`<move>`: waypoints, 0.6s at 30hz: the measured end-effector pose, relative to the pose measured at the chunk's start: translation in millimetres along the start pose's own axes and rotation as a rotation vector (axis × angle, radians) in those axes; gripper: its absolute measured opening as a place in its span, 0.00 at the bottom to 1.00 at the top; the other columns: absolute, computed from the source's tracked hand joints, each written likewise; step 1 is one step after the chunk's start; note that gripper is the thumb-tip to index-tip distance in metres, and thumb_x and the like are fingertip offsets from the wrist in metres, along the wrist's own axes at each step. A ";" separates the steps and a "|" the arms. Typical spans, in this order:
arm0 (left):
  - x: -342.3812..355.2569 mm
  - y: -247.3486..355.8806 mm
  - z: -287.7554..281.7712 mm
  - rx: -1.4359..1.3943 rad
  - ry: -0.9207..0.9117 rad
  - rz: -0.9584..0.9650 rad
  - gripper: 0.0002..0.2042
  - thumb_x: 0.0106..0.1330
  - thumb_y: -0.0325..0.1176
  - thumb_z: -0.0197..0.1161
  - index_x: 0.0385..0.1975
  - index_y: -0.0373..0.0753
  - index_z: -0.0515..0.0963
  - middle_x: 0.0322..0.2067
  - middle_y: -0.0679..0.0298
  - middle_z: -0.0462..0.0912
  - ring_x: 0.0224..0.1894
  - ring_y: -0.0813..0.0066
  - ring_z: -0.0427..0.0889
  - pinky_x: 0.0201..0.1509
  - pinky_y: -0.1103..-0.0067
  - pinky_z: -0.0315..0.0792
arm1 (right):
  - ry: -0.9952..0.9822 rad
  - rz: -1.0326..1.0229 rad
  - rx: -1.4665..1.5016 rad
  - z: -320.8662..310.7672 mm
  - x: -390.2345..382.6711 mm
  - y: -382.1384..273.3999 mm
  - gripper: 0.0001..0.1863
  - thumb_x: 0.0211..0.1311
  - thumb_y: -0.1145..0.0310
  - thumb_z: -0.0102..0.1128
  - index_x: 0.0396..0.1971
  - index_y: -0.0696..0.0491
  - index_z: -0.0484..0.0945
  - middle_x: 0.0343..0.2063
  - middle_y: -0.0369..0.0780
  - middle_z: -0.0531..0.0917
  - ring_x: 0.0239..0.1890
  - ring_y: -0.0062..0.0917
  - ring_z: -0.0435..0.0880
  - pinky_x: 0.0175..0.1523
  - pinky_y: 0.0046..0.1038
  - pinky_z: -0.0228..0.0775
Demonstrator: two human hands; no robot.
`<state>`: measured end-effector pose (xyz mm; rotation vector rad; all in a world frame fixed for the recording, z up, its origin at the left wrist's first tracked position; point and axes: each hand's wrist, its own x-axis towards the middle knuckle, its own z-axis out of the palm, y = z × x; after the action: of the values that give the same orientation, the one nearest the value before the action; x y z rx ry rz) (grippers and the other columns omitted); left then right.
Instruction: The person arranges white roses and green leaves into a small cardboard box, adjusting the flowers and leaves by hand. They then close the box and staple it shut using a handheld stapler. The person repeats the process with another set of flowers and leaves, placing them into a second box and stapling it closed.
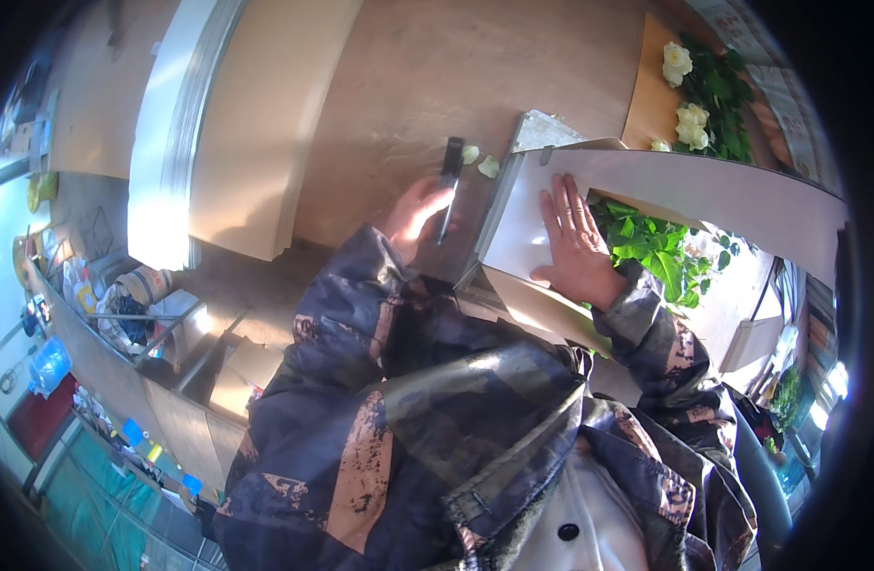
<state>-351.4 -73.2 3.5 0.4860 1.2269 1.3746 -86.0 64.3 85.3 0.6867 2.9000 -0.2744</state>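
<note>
My left hand point(413, 214) is closed round a long black tool point(453, 157), held upright just left of a white cardboard wrap point(518, 219); I cannot make out exactly what the tool is. My right hand point(575, 243) lies flat on the wrap, fingers stretched out. Green rose leaves point(646, 247) show through the wrap's opening, beside that hand. A grey metal plate point(546, 128) lies under the wrap's upper edge. Two loose pale petals point(487, 167) rest on the brown worktop point(399, 95) near the tool.
Thick stacks of cardboard sheets point(251, 124) stand at the upper left. White roses point(689, 124) with leaves lie on cardboard at the upper right. Down at the left are a cluttered metal-framed shelf point(147, 319), boxes point(246, 371) and a blue plastic bag point(49, 364).
</note>
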 end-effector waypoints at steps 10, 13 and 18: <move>39.0 39.5 10.1 1.087 0.160 0.862 0.32 0.54 0.31 0.75 0.62 0.46 0.75 0.44 0.57 0.83 0.48 0.55 0.83 0.51 0.61 0.77 | -0.047 0.062 -0.072 -22.1 9.8 -27.0 0.67 0.42 0.50 0.82 0.77 0.67 0.51 0.79 0.60 0.45 0.84 0.52 0.39 0.83 0.51 0.42; 57.4 47.7 11.5 1.252 0.283 0.803 0.33 0.48 0.31 0.73 0.60 0.59 0.77 0.42 0.58 0.77 0.49 0.50 0.77 0.51 0.56 0.70 | -0.043 0.063 -0.059 -23.0 14.2 -22.7 0.68 0.42 0.51 0.83 0.77 0.66 0.50 0.80 0.60 0.45 0.84 0.52 0.39 0.83 0.51 0.42; 99.2 72.5 30.6 1.366 0.274 0.925 0.34 0.49 0.30 0.74 0.61 0.58 0.78 0.45 0.58 0.77 0.50 0.51 0.77 0.54 0.58 0.72 | -0.015 0.050 -0.027 -20.7 26.4 5.0 0.68 0.41 0.51 0.84 0.77 0.66 0.50 0.80 0.60 0.44 0.83 0.53 0.39 0.83 0.51 0.40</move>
<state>-382.9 43.7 40.7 2.0489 2.2389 1.0953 -109.1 84.3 99.8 0.7484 2.8619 -0.2335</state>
